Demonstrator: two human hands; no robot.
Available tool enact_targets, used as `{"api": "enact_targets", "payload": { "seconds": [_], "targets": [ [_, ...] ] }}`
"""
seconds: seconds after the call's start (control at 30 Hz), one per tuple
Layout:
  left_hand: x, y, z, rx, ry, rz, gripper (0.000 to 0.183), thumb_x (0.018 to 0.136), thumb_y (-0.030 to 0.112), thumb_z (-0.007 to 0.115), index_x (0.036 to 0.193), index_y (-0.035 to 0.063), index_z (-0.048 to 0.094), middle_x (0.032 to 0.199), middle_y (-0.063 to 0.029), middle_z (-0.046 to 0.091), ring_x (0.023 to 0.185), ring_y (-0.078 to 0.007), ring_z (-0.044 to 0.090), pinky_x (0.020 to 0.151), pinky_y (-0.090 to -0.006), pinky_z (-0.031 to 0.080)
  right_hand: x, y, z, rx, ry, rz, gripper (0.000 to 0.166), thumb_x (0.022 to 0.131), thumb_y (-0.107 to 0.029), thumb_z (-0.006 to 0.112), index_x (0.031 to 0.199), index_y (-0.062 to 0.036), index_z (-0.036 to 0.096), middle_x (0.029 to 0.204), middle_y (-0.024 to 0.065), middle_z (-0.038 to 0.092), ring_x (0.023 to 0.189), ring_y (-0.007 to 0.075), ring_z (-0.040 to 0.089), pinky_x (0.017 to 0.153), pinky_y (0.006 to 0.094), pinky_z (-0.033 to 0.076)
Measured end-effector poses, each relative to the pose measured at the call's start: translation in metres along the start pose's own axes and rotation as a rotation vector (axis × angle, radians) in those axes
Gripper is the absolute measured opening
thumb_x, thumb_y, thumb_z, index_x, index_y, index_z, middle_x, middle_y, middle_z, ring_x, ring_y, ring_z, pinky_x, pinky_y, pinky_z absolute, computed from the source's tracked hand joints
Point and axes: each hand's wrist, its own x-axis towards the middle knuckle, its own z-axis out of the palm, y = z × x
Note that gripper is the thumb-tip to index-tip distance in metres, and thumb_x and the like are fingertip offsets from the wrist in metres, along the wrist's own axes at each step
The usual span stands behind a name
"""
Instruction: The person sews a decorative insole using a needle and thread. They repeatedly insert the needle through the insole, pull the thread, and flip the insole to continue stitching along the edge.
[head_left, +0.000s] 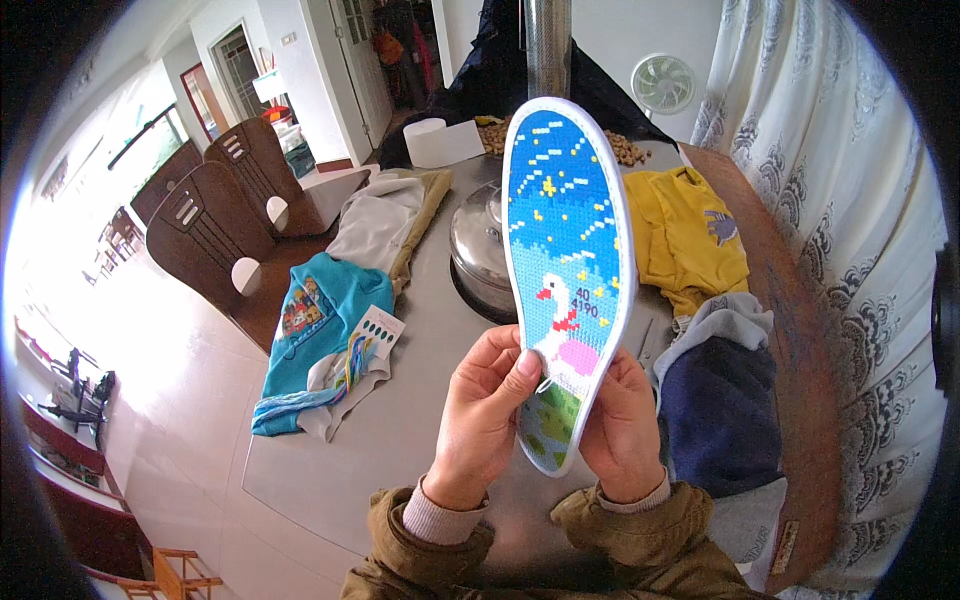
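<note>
A cross-stitch shoe insole (564, 217) stands upright in the air before me, its patterned face turned my way. White edging runs round it, and the face has a blue sky with yellow stars, a white goose with a red scarf, green ground and some printed digits. My left hand (487, 405) pinches its left edge, thumb on the face beside a short loop of white thread. From behind the right edge my right hand (621, 420) grips it, with most of its fingers hidden. A skein of blue and multicoloured embroidery floss (330, 394) lies to the left.
Under the floss is a turquoise garment (319, 285), beside a card (379, 330). A metal pot with a lid (480, 240) sits on the metal-topped table (330, 491). Yellow (675, 232) and navy clothes (720, 412) lie right. Tissue roll (429, 142) and chairs (206, 240) stand farther back.
</note>
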Motion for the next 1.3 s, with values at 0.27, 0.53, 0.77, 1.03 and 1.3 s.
{"api": "enact_targets", "payload": {
  "seconds": [0.27, 0.53, 0.77, 1.03, 1.3],
  "targets": [
    [0.0, 0.0, 0.0, -0.008, -0.002, -0.012, 0.019, 0.088, 0.009, 0.055, 0.105, 0.0012, 0.05, 0.099, -0.0063, 0.06, 0.09, -0.0103, 0.056, 0.082, -0.023, 0.044, -0.006, -0.001, 0.009, -0.181, 0.023, -0.13, 0.021, 0.083, -0.005, 0.06, 0.102, 0.0009, 0.053, 0.094, 0.0066, 0.061, 0.085, 0.0128, 0.059, 0.076, 0.0244, 0.048],
    [0.0, 0.006, 0.0, -0.244, -0.091, -0.24, 0.019, 0.092, 0.015, 0.048, 0.107, 0.0034, 0.048, 0.095, -0.0044, 0.058, 0.083, -0.0111, 0.055, 0.07, -0.0211, 0.047, -0.003, -0.004, 0.004, -0.131, -0.025, -0.211, 0.016, 0.084, -0.006, 0.059, 0.099, 0.0004, 0.055, 0.088, 0.0071, 0.062, 0.072, 0.0136, 0.059, 0.065, 0.0255, 0.05],
    [0.0, 0.002, -0.006, -0.709, -0.142, -0.494, 0.03, 0.091, 0.016, 0.045, 0.115, -0.0001, 0.039, 0.079, -0.0026, 0.042, 0.056, -0.0101, 0.039, 0.048, -0.0189, 0.037, -0.001, -0.01, 0.005, -0.234, 0.002, -0.227, 0.015, 0.087, -0.009, 0.056, 0.099, -0.0008, 0.054, 0.083, 0.008, 0.058, 0.066, 0.011, 0.053, 0.059, 0.0211, 0.045],
    [-0.001, 0.0, -0.013, -0.839, -0.239, -0.53, 0.04, 0.09, 0.022, 0.048, 0.119, -0.0018, 0.034, 0.078, -0.0039, 0.039, 0.055, -0.0093, 0.039, 0.046, -0.0195, 0.036, -0.012, -0.014, 0.015, -0.874, 0.046, -0.614, 0.009, 0.08, -0.003, 0.063, 0.086, 0.0019, 0.058, 0.077, 0.0075, 0.059, 0.066, 0.0111, 0.055, 0.058, 0.0231, 0.046],
    [0.001, -0.004, -0.02, -0.808, -0.31, -0.535, 0.045, 0.089, 0.027, 0.05, 0.12, -0.0015, 0.034, 0.077, -0.0027, 0.039, 0.054, -0.008, 0.039, 0.045, -0.0177, 0.035, -0.013, -0.021, 0.018, -1.493, -0.077, -1.12, 0.023, 0.068, 0.006, 0.066, 0.09, -0.0006, 0.061, 0.078, 0.0094, 0.059, 0.065, 0.0212, 0.058, 0.056, 0.0277, 0.046]
  ]
}}
